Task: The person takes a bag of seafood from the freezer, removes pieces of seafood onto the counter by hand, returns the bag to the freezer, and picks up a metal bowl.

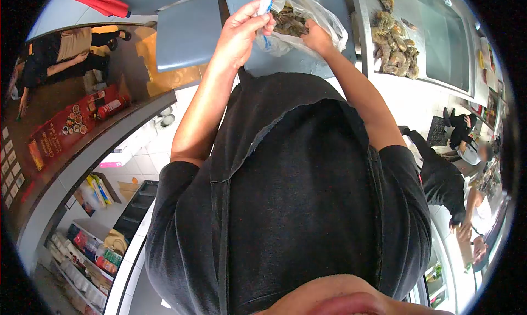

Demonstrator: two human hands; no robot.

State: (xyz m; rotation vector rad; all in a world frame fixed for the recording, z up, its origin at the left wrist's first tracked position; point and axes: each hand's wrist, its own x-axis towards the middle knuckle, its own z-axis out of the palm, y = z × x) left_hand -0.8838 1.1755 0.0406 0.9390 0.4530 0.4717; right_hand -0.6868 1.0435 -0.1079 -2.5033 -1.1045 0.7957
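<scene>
A clear plastic bag [325, 14] with a blue stripe lies on the blue-grey surface at the top centre, its mouth facing me. Brown, shell-like pieces [289, 21] show inside it. My left hand [245, 28] pinches the bag's left edge between thumb and fingers. Inside the bag's opening, my right hand [318, 37] is closed around the brown pieces, with its fingertips partly hidden among them. To the right, a pile of similar brown pieces [396, 54] rests on a metal counter [420, 37].
A metal sink basin [447, 46] is set beyond the pile. Several people, one a dark-clothed person [439, 175], are at the right. Another person [60, 57] is at the upper left, near a red mat [55, 136]. Shelves [85, 252] hold packages at lower left.
</scene>
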